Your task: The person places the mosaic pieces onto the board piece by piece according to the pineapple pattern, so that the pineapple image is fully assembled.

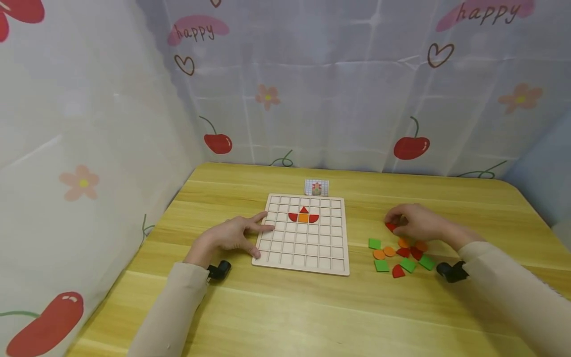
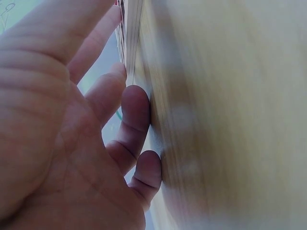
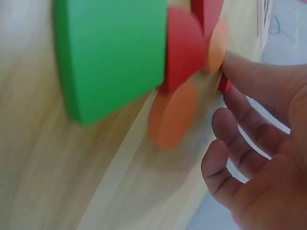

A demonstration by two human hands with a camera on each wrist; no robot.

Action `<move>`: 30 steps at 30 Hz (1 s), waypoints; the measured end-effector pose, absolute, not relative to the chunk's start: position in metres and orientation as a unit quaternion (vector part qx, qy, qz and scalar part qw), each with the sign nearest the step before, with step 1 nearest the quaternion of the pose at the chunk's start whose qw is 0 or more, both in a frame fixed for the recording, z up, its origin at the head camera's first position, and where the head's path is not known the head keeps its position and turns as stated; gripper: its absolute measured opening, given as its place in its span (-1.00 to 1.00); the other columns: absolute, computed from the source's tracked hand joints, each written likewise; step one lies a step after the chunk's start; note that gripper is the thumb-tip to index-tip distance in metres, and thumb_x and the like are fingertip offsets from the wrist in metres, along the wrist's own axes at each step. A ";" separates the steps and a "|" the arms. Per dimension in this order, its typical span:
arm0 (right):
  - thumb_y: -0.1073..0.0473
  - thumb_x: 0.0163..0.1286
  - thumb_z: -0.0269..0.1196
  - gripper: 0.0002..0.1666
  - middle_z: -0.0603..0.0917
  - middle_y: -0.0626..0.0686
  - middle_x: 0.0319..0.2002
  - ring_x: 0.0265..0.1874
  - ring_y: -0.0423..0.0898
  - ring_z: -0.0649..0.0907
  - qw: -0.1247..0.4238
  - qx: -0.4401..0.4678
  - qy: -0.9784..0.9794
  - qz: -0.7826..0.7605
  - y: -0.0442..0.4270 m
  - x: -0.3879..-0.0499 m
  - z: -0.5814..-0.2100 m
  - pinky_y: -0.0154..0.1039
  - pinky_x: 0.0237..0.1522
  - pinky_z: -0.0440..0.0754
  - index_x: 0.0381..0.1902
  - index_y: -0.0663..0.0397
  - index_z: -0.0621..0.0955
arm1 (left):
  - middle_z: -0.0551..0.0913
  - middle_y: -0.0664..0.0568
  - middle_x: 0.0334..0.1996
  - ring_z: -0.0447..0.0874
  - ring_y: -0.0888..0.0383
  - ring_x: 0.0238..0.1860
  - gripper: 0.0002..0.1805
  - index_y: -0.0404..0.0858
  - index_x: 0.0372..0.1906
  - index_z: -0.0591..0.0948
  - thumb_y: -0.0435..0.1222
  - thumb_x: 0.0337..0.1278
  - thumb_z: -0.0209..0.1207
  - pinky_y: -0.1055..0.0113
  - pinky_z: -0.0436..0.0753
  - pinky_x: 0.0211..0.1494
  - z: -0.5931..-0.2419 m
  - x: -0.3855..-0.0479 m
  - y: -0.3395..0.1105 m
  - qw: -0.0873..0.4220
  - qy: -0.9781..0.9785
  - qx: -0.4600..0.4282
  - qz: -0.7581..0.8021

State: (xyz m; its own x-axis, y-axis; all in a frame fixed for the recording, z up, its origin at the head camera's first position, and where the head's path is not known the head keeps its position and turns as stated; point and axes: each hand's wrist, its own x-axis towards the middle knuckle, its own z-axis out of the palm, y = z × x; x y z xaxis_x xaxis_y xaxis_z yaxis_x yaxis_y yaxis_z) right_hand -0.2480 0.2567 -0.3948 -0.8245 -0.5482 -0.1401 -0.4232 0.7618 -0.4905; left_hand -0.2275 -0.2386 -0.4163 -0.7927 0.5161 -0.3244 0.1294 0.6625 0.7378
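A pale gridded board (image 1: 303, 253) lies on the table, with an orange square (image 1: 303, 218) in one cell, a red triangle (image 1: 304, 209) above it and a red quarter-round piece on either side. My left hand (image 1: 232, 234) rests with spread fingers on the board's left edge; in the left wrist view the hand (image 2: 81, 124) has two fingertips against the table. Right of the board, my right hand (image 1: 419, 222) pinches a red piece (image 1: 390, 226) between thumb and finger. The right wrist view shows this red piece (image 3: 224, 83) partly hidden by the hand (image 3: 259, 143).
Loose green squares (image 1: 381, 266), orange rounds (image 1: 378, 254) and red pieces (image 1: 398, 271) lie on the table (image 1: 285, 312) just below my right hand. A small picture card (image 1: 316, 188) lies behind the board. A printed curtain (image 1: 330, 114) hangs behind the table and at the left.
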 end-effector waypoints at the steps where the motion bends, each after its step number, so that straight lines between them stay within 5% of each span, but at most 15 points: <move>1: 0.33 0.34 0.39 -0.66 0.73 0.17 -0.07 -0.10 0.07 0.71 0.133 -0.263 0.929 -0.225 0.260 -0.250 -0.397 0.09 -0.01 0.71 0.05 0.33 0.66 | -0.01 0.20 0.68 -0.19 -0.07 0.70 -0.17 0.17 0.40 0.54 -0.18 -0.10 0.56 -0.13 -0.01 0.67 -0.416 -0.227 -0.238 0.263 0.873 0.186 0.366; 8: 0.36 0.30 0.41 -0.66 0.75 0.14 -0.05 -0.12 0.05 0.71 0.081 -0.273 0.936 -0.208 0.283 -0.256 -0.404 0.05 -0.04 0.71 0.04 0.27 0.70 | -0.01 0.22 0.68 -0.18 -0.06 0.70 -0.16 0.19 0.40 0.54 -0.18 -0.11 0.56 -0.11 0.01 0.67 -0.417 -0.227 -0.236 0.260 0.876 0.189 0.359; 18: 0.17 0.32 0.46 -0.63 0.73 0.05 -0.15 -0.18 -0.06 0.66 0.079 -0.232 0.946 -0.212 0.296 -0.258 -0.407 -0.14 -0.12 0.68 0.01 0.25 0.70 | -0.02 0.24 0.68 -0.19 -0.05 0.70 -0.15 0.21 0.40 0.54 -0.16 -0.12 0.56 -0.13 -0.02 0.67 -0.419 -0.228 -0.240 0.258 0.878 0.183 0.359; 30: 0.04 0.35 0.45 -0.65 0.70 -0.01 -0.23 -0.26 -0.13 0.61 0.081 -0.212 0.953 -0.202 0.288 -0.257 -0.410 -0.15 -0.17 0.62 -0.09 0.19 0.67 | -0.01 0.21 0.68 -0.18 -0.07 0.70 -0.16 0.20 0.40 0.55 -0.18 -0.12 0.56 -0.13 0.00 0.67 -0.415 -0.227 -0.238 0.259 0.878 0.182 0.359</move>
